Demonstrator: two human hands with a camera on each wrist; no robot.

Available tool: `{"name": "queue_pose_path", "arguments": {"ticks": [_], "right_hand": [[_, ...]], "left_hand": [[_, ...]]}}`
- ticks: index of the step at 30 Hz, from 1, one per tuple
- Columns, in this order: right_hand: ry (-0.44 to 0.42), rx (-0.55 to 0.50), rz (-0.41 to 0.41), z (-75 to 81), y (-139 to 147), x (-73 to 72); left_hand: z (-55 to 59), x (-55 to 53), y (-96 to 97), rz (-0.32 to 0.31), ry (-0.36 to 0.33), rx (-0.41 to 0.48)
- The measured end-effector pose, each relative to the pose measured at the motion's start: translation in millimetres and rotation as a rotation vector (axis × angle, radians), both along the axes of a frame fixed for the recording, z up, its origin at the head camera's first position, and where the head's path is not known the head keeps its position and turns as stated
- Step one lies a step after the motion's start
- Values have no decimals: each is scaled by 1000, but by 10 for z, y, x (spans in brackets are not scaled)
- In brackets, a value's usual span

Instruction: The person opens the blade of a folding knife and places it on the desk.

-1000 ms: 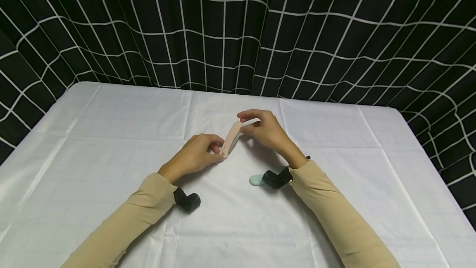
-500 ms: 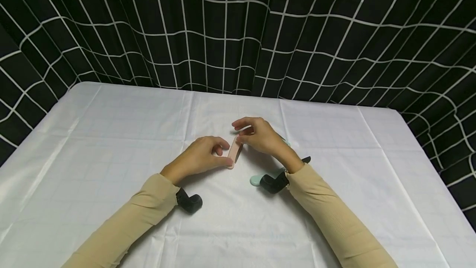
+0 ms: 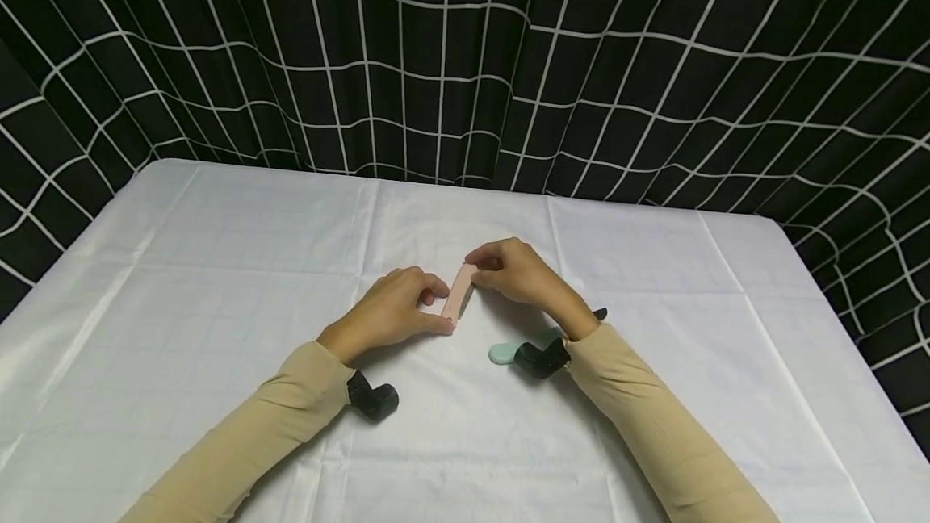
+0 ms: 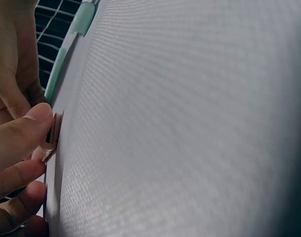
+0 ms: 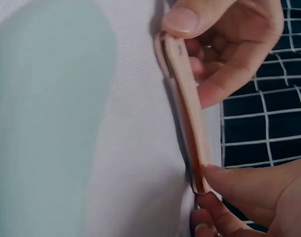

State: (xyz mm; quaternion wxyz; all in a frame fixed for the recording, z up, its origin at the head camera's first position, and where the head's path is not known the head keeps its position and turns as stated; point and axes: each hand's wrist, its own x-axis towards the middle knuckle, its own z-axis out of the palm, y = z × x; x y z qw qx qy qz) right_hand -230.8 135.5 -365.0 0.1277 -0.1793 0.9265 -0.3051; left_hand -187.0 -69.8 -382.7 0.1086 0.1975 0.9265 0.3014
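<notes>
A pink folding knife (image 3: 460, 290) slants over the white cloth between my two hands. Its rivet shows near the lower end in the head view; the right wrist view shows a slot between its two pink sides, and its blade is not clearly seen. With thumb and index finger my left hand (image 3: 385, 313) pinches the near, riveted end. At the far end my right hand (image 3: 514, 271) pinches it between thumb and fingertips. Beneath my right wrist lies a mint-green item (image 3: 503, 353), partly hidden by the black wrist camera; it looms large and blurred in the right wrist view.
White creased cloth (image 3: 218, 305) covers the table. A black curtain with a white grid (image 3: 407, 63) hangs behind the table and along its sides. Black cameras are strapped at the left wrist (image 3: 374, 400) and the right wrist.
The folding knife has come down and slightly nearer. My right index finger lifted off half a second ago and now touches the far end again. My left hand shifted a little right.
</notes>
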Motion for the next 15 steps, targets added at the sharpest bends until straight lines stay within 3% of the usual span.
{"name": "queue_pose_path", "arguments": {"ticks": [7, 15], "right_hand": [[-93, -124, -46, -30, 45, -6], [-208, -324, -96, 56, 60, 46]], "left_hand": [[-6, 10, 8, 3, -11, -3], [7, 16, 6, -8, -12, 6]]}}
